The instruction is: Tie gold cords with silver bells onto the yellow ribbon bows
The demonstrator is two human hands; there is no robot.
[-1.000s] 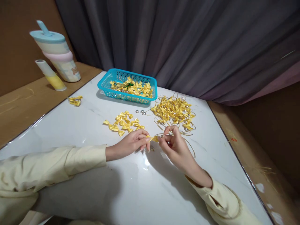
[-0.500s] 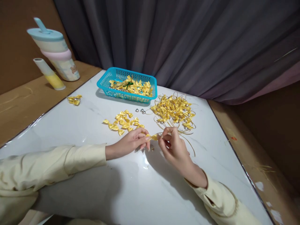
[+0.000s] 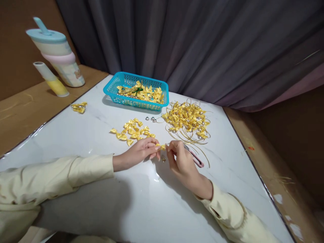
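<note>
My left hand (image 3: 141,151) pinches a small yellow ribbon bow (image 3: 162,147) between thumb and fingertips. Close against the bow's right end, my right hand (image 3: 181,158) is closed in a pinch. What its fingertips hold, perhaps a thin strand, is too small to make out. A silver heart-shaped bead (image 3: 163,159) lies on the table just below the bow. Partly hidden behind my right hand is a slim pink-handled tool (image 3: 198,162). Loose yellow bows (image 3: 131,130) are spread beyond my left hand.
A heap of yellow bows with gold cords (image 3: 187,118) lies at the back right. Left of it stands a blue basket (image 3: 111,94) with more bows. Several silver beads (image 3: 153,119) sit between. A tumbler (image 3: 59,59) and a yellow-and-white tube (image 3: 54,82) stand at the far left.
My right hand has shifted slightly left, closer to my left fingers, and the pink-handled tool now shows behind it. My left hand still grips the bow.
</note>
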